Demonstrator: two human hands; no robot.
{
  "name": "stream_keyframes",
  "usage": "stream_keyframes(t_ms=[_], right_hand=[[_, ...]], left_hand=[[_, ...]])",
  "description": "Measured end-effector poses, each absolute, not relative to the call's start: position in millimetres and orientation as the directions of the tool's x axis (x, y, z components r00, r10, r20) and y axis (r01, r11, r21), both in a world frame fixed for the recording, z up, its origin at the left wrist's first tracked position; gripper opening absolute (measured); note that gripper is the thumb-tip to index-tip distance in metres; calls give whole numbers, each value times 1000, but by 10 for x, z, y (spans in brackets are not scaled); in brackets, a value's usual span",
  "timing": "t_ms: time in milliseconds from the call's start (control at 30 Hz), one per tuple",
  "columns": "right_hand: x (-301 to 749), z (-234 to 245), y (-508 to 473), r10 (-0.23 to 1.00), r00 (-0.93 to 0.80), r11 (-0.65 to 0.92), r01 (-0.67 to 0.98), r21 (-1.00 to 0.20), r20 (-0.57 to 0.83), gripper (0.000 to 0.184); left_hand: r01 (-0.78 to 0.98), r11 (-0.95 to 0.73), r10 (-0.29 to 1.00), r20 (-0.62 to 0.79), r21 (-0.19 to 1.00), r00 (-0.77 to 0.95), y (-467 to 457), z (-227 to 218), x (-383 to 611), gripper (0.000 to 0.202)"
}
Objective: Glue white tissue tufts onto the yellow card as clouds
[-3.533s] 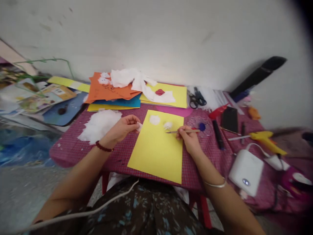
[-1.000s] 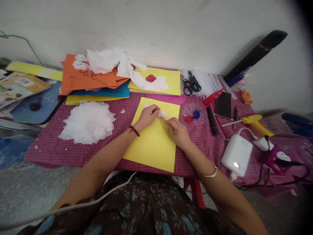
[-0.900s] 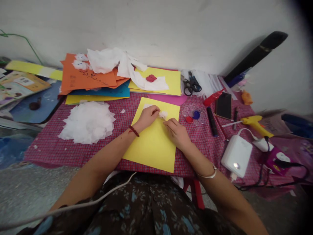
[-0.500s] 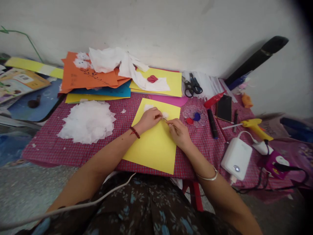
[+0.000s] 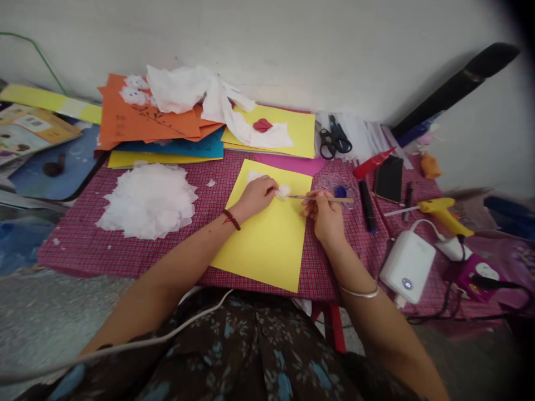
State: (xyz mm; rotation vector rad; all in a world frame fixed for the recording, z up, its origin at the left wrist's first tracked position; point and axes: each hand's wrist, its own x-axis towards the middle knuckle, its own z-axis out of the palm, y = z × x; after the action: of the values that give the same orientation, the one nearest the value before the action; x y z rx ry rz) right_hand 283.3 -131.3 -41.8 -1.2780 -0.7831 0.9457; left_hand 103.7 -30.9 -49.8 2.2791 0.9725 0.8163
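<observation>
A yellow sheet of paper [image 5: 261, 250] lies on the table in front of me. My left hand [image 5: 258, 196] rests on its upper part, thumb and fingertips pinched at a small crumpled piece of white tissue paper [image 5: 283, 191]. Another white patch [image 5: 253, 176] shows on the sheet just behind that hand. At the sheet's right edge, my right hand [image 5: 328, 218] grips a thin paintbrush [image 5: 343, 200] with a wooden handle. The brush lies nearly level, its tip pointing left at the crumpled tissue.
A pile of white tissue squares [image 5: 148, 200] sits to the left. Behind are orange sheets [image 5: 146, 122], yellow sheets [image 5: 303, 131] and scissors [image 5: 334, 139]. To the right lie a clear dish [image 5: 321, 182], black marker [image 5: 366, 206], phone [image 5: 388, 179], glue gun [image 5: 438, 210] and white power bank [image 5: 408, 264].
My right hand has moved right, away from my left, and the brush now shows at full length, lying level. My left hand stays almost in place at the tissue.
</observation>
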Motion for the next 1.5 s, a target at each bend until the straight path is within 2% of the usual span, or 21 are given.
stream_keyframes(t_ms=[200, 300, 367, 467, 533, 600, 667, 767, 833, 867, 933, 1000, 1100, 1233, 1367, 1500], right_hand=[[2893, -398, -1272, 839, 543, 94, -109, -990, 20, 35], [2898, -378, -1280, 849, 528, 100, -113, -989, 26, 32], [2899, -364, -1298, 856, 517, 83, -140, -987, -2, 29], [2921, -376, -1299, 846, 532, 58, -172, -983, -43, 25], [2937, -406, -1277, 857, 514, 71, -180, -981, -32, 22], [2941, -432, -1260, 870, 492, 64, -181, -981, -34, 22], [2934, -441, -1259, 878, 478, 49, -167, -985, -38, 22], [2919, -431, -1267, 886, 464, 43, -144, -989, -29, 22], [2916, -425, -1265, 883, 468, 42, -144, -989, -31, 22], [2918, -424, -1261, 881, 472, 39, -148, -988, -35, 22], [2925, -428, -1255, 879, 474, 31, -153, -988, -46, 21], [2932, -433, -1251, 885, 463, 27, -157, -987, -49, 20], [2929, -429, -1256, 885, 464, 38, -161, -986, -41, 19], [2905, -402, -1269, 884, 463, 22, -172, -985, -61, 19], [2899, -400, -1276, 893, 447, 30, -173, -984, -52, 19], [2906, -417, -1274, 898, 437, 38, -178, -983, -44, 20]], left_hand=[[461, -601, 768, 312, 653, 560, -263, -535, 1048, 22], [523, -645, 746, 307, 558, 591, -344, -429, 1055, 22], [530, -751, 652, 313, 394, 690, -531, -251, 1029, 22], [312, -936, 346, 274, 161, 897, -948, 79, 954, 32], [210, -973, 226, 216, 94, 950, -1191, 240, 855, 40], [196, -979, 204, 166, 63, 965, -1311, 318, 660, 42], [303, -950, 311, 128, 77, 942, -1259, 327, 354, 40], [609, -779, 627, 137, 151, 767, -880, 294, -222, 31], [754, -621, 783, 116, 214, 611, -523, 286, -576, 38], [779, -576, 811, 53, 249, 583, -350, 289, -719, 40], [770, -558, 789, -88, 310, 608, -65, 299, -912, 44], [723, -588, 711, -195, 362, 676, 108, 299, -981, 43], [696, -601, 647, -271, 394, 712, 191, 264, -941, 32], [708, -568, 667, -270, 420, 695, 200, 227, -887, 18], [719, -544, 689, -260, 432, 677, 184, 351, -900, 17], [670, -575, 703, -135, 470, 698, 56, 599, -800, 14]])
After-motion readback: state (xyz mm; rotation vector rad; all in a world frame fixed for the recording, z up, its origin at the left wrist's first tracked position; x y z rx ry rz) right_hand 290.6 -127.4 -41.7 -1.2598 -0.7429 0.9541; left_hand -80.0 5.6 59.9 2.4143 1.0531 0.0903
